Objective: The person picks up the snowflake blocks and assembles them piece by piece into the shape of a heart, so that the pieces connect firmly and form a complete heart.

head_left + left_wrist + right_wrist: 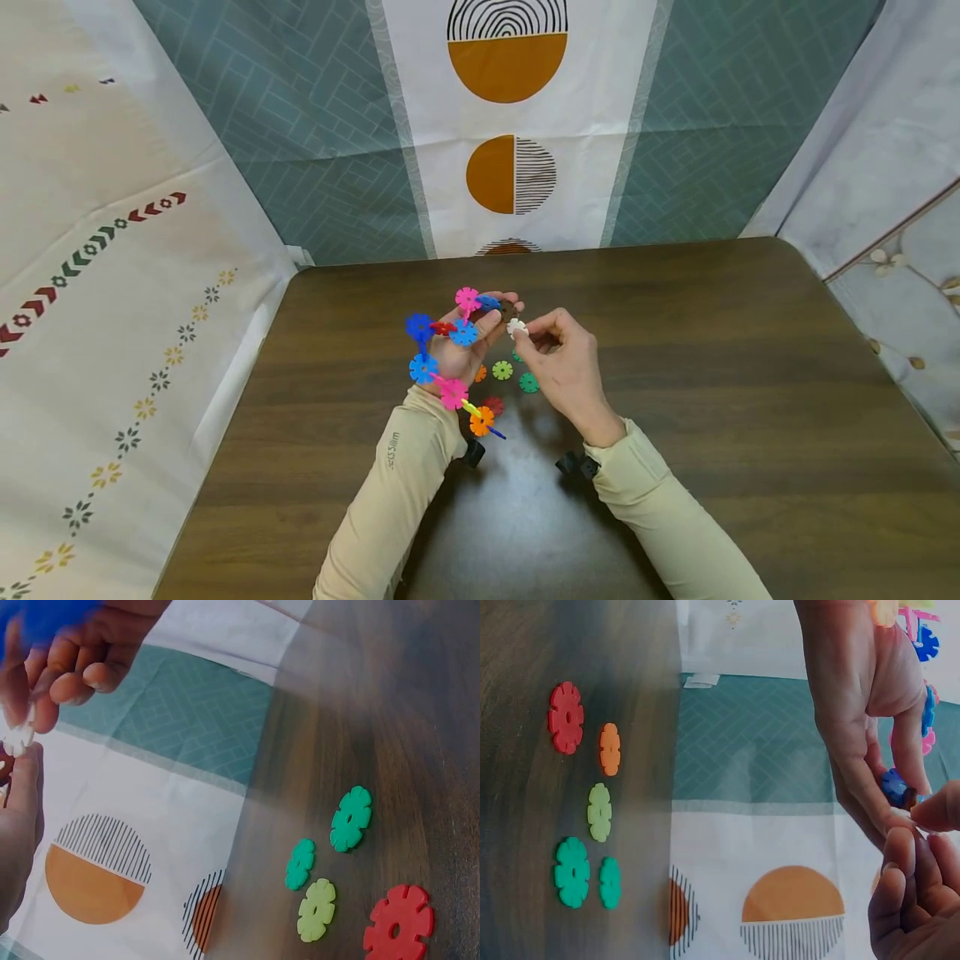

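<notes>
My left hand (459, 360) holds up a curved chain of interlocking plastic flower discs. The chain runs through pink (453, 393), light blue (423, 368), dark blue, red, orange and yellow pieces, and loops beside the palm and over the wrist. At its far end a brown disc (507, 310) sits by the left fingertips. Between thumb and forefinger, my right hand (566, 367) pinches a white disc (517, 327) against the brown one. Fingers partly hide where these two meet, so I cannot tell how deeply they are joined.
On the brown table (720, 375) below the hands lie loose discs: red (566, 718), orange (610, 749), yellow-green (599, 812) and two green ones (571, 872). A patterned cloth (322, 167) hangs beyond the table's far edge.
</notes>
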A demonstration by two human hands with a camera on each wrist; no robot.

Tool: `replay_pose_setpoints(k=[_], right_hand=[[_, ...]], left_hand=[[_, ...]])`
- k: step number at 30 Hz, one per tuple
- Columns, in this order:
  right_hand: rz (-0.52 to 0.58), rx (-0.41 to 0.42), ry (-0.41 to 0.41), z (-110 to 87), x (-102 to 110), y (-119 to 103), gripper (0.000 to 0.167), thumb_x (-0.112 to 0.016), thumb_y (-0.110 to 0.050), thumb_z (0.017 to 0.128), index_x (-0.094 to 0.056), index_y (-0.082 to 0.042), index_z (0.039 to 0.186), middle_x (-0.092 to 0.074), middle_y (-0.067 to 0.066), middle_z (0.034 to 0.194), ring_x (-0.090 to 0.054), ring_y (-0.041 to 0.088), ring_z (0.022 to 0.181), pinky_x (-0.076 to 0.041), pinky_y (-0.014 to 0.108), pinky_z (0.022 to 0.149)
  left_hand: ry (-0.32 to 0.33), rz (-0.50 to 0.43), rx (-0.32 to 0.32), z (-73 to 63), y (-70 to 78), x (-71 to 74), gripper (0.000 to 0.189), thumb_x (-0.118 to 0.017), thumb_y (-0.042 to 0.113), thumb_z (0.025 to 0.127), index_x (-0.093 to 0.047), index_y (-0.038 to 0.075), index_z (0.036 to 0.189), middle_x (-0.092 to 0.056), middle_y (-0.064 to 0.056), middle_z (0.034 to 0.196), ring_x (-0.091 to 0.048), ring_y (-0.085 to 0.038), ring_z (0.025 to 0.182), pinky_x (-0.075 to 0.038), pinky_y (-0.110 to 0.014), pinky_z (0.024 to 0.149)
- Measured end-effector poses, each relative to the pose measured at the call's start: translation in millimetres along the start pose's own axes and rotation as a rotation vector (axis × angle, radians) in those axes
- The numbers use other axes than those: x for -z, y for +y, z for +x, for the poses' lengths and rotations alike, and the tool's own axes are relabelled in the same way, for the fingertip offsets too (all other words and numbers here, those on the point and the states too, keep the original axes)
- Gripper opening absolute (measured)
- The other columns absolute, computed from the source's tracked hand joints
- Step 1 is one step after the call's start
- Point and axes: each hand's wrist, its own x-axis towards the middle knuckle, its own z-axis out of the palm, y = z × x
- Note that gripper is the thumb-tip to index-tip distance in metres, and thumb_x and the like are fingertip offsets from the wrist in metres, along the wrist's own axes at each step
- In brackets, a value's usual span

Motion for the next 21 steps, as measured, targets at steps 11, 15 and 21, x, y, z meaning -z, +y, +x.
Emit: replay_pose_setpoints(k=[11, 15, 21], right_hand=[[-0.051, 0.048, 0.01, -0.5, 1.6, -5.6, 0.013, -0.073, -0.009, 0.087, -0.064, -0.008, 0.096, -0.064, 0.001, 0.082, -0.056, 0.011, 0.068, -0.05, 0.023, 0.062], [-0.071, 0.069, 0.005, -0.7, 2.1, -6.7, 0.012, -0.072, -0.008, 0.088, -0.063, -0.006, 0.097, -0.064, 0.001, 0.082, -0.057, 0.01, 0.068, -0.051, 0.023, 0.063], [-0.049, 0.061, 0.025, -1.2, 3.2, -5.0, 0.013, -0.072, -0.014, 0.089, -0.064, -0.008, 0.097, -0.065, 0.0, 0.083, -0.057, 0.011, 0.069, -0.051, 0.025, 0.063]], left_hand=[[-0.024, 0.092, -0.019, -1.7, -2.5, -5.0, 0.029, -0.04, -0.007, 0.1, -0.048, -0.019, 0.125, -0.063, -0.012, 0.119, -0.06, -0.026, 0.112, -0.043, -0.043, 0.104], [-0.028, 0.092, -0.022, -2.5, -4.8, -6.0, 0.029, -0.04, -0.007, 0.1, -0.049, -0.017, 0.126, -0.064, -0.011, 0.118, -0.061, -0.025, 0.111, -0.043, -0.044, 0.104], [-0.008, 0.06, -0.014, -2.4, -6.6, -6.7, 0.032, -0.043, -0.008, 0.099, -0.056, -0.005, 0.128, -0.061, -0.02, 0.123, -0.057, -0.04, 0.117, -0.041, -0.047, 0.106]])
